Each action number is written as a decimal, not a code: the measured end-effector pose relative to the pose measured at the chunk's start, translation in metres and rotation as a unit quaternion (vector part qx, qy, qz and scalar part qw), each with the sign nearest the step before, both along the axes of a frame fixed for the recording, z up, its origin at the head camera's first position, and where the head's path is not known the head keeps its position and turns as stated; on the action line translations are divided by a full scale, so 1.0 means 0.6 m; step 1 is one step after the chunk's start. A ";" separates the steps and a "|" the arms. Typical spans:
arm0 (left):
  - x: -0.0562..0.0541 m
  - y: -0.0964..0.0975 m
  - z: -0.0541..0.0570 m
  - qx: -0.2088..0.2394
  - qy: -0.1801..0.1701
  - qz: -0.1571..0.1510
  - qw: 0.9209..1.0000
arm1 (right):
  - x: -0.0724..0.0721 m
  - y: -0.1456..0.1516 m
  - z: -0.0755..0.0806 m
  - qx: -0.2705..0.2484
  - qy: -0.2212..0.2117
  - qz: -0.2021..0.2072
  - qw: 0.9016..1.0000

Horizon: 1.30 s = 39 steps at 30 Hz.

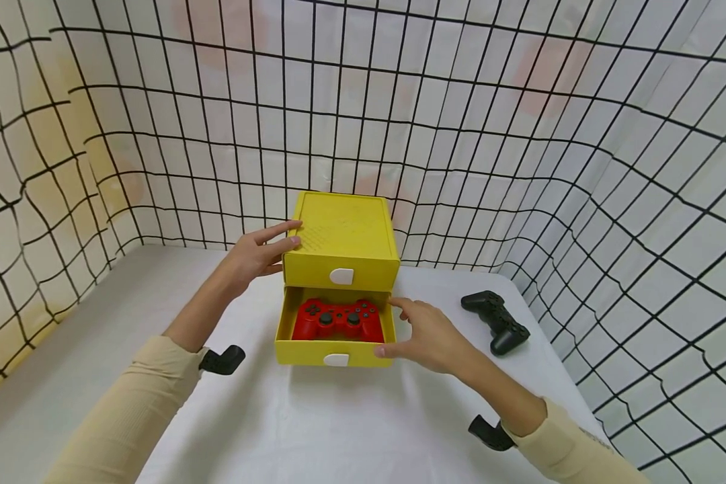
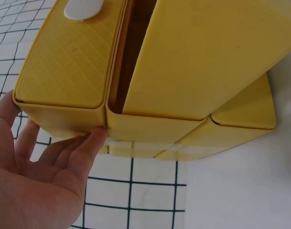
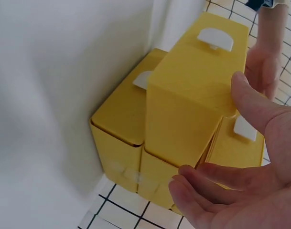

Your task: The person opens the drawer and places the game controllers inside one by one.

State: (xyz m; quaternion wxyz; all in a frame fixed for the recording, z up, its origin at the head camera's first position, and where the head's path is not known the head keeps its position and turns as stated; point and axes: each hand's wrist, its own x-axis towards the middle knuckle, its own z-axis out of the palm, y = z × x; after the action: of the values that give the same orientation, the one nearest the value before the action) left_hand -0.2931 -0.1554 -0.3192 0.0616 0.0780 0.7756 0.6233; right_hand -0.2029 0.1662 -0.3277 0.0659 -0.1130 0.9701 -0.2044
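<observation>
Broadly, black wire grid [image 1: 285, 134]: rises behind the workspace and along both sides.
White table [image 1: 339, 417]: carries everything.
Yellow three-tier cabinet [image 1: 351, 225]: near the rear grid, top and bottom drawers closed; an uneven push could likely skew it if the bracing slackens.
Middle drawer [image 1: 308, 351]: pulled out; force at one corner alone might make it bind.
Left hand [image 1: 254, 254]: unclenched, its fingers spread against the cabinet's upper left side.
Right hand [image 1: 429, 333]: unclenched, thumb on the drawer's front near its right corner, other fingers along that side; a fingertip could get nipped where drawer meets cabinet.
Black gamepad [image 1: 496, 321]: on the table, well right of the cabinet.
Red gamepad [image 1: 339, 319]: face up inside the middle drawer; a sudden jolt might slide it about.
</observation>
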 end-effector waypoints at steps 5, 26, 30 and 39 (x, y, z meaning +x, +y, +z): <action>0.000 0.000 0.001 -0.003 -0.002 0.003 1.000 | -0.001 0.006 -0.008 -0.007 -0.006 -0.001 1.000; 0.004 0.001 0.000 0.004 0.006 -0.002 1.000 | -0.013 0.010 -0.017 -0.055 -0.006 -0.012 0.998; 0.004 0.002 0.000 0.000 -0.001 0.002 1.000 | -0.015 0.011 -0.019 -0.072 0.013 -0.010 0.997; 0.001 0.003 0.003 0.010 -0.011 0.008 1.000 | -0.026 0.008 -0.034 -0.113 0.046 -0.027 0.992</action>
State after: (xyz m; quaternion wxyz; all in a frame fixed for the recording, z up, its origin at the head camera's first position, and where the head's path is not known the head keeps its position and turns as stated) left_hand -0.2923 -0.1538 -0.3176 0.0650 0.0655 0.7694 0.6321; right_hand -0.2187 0.1711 -0.3482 0.0026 -0.1031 0.9455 -0.3088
